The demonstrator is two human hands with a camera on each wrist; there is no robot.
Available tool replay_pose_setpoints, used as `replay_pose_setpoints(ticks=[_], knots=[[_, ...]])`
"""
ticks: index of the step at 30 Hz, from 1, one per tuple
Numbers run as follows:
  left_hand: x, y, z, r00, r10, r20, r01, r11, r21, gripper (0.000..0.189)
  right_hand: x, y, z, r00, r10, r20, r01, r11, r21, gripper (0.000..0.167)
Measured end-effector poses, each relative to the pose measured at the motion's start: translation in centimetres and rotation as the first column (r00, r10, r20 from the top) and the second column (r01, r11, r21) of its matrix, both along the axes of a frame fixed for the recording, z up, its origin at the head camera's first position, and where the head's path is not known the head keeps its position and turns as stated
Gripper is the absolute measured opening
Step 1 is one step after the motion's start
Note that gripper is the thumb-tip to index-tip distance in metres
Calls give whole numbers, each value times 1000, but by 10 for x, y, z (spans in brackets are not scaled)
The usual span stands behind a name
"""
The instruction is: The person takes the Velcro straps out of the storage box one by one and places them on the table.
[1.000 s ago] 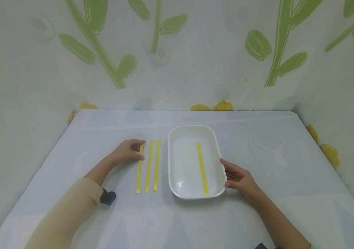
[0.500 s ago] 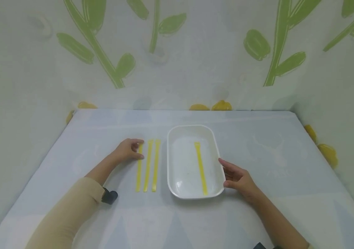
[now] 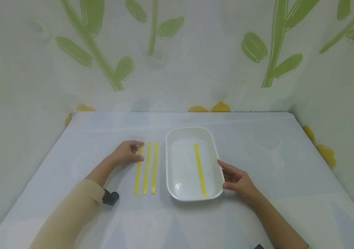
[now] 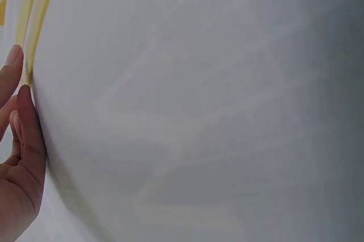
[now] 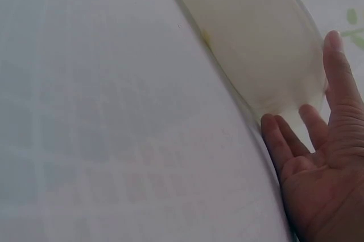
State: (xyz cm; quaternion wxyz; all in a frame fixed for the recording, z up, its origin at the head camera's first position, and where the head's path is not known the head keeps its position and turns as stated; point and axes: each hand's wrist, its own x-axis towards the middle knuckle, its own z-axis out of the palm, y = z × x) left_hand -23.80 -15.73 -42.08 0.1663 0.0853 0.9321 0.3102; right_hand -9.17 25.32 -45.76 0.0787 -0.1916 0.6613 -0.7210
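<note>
In the head view my left hand is at the upper part of the leftmost yellow strap. Thumb and forefinger are spread apart over it, and part of the strap shows between them. Two more flat yellow straps lie parallel just to its right. My right hand rests against the right side of a white rectangular tray. In the right wrist view its extended thumb and fingers touch the tray's wall. Another yellow strap, wider at its far end, lies inside the tray.
A pale patterned cloth covers the table. Behind it stands a wall covering printed with green leaves. A dark wrist camera sits on the left sleeve.
The view shifts slightly. Both hands keep their places at the leftmost strap and the tray; the straps and tray have not visibly moved on the table.
</note>
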Motion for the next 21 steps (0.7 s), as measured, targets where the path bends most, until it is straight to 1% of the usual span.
replay_pose_setpoints(ticks=[3, 5, 8, 11, 15, 17, 21], knots=[[-1, 0, 2, 1000, -6, -5, 6, 1000, 25, 65, 0, -1, 1, 1000, -14, 7, 14, 1000, 21, 69], [-3, 1, 5, 1000, -6, -10, 6, 999, 39, 63, -1, 0, 1, 1000, -15, -6, 15, 1000, 27, 69], [-5, 6, 11, 1000, -2, 1, 2, 998, 66, 62, -1, 0, 1, 1000, -16, -23, 17, 999, 36, 69], [-7, 13, 19, 1000, -18, 23, 15, 994, 107, 62, -1, 0, 1, 1000, -19, -22, 20, 999, 43, 69], [-10, 23, 32, 997, -50, 50, 41, 984, 176, 63, -1, -1, 2, 999, -42, -7, 43, 996, 84, 69], [-12, 27, 38, 995, -62, 77, 44, 975, 217, 63, -1, -2, 2, 999, -53, -4, 53, 994, 98, 69], [-17, 38, 50, 986, -88, 139, 42, 952, 305, 65, 0, -2, 3, 998, -54, -10, 55, 993, 101, 69]])
